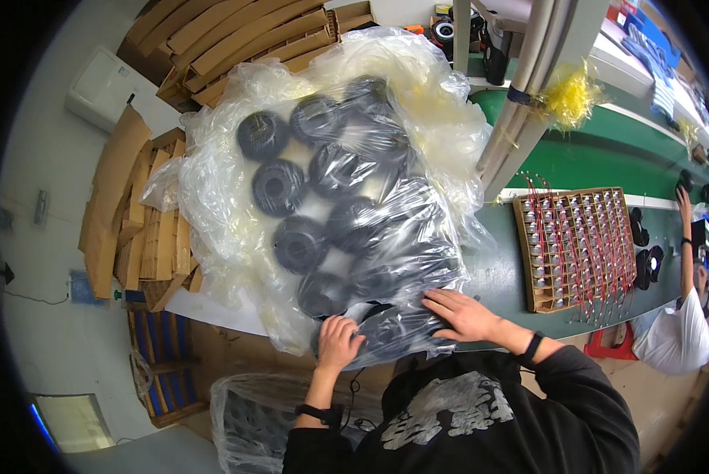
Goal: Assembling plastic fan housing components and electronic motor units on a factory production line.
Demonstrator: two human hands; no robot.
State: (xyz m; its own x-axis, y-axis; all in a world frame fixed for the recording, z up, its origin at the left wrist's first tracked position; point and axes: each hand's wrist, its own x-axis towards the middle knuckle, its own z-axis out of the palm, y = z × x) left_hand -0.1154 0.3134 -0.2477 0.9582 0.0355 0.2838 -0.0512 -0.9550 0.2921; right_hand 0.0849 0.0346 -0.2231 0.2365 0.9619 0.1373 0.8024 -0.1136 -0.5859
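A large clear plastic bag (236, 229) lies spread over the table in front of me. Through its film show several black ring-shaped parts (279, 187), set in rows, with glare hiding some on the right. My left hand (338, 344) is at the bag's near edge, fingers curled over the film beside the nearest black parts, thumb apart. To its right, my right hand (463, 317) rests palm down on the film, fingers stretched out, with nothing held. Between the hands, a dark part (382, 325) lies partly under wrinkled plastic.
A cardboard tray (536, 265) of small metal parts with red wires stands right, on the green bench (493, 272). Metal posts (520, 103) rise behind it. Cardboard dividers (153, 253) are stacked left and at the back. A co-worker's arm (686, 253) reaches in at far right.
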